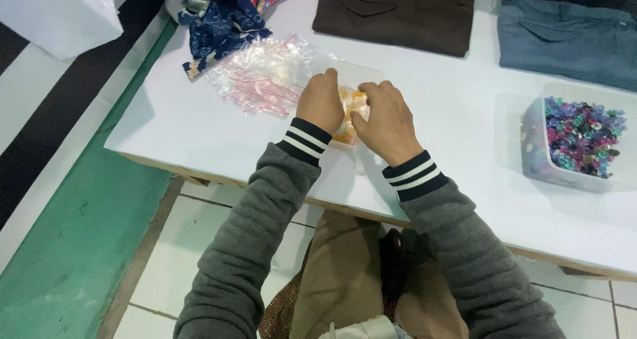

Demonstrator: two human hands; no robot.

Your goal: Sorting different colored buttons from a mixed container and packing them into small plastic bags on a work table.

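Both the left hand and right hand grip a small clear bag of orange pieces mid-table. The white table stands on pale tiles beside a green floor strip; folded brown cloth lies at its far edge.

Orange contents — half-hidden behind hands

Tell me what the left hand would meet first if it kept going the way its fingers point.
Most likely the pile of small clear bags with red strips, lying just beyond the left hand on the white table. The fingertips are curled, so the exact direction is uncertain.
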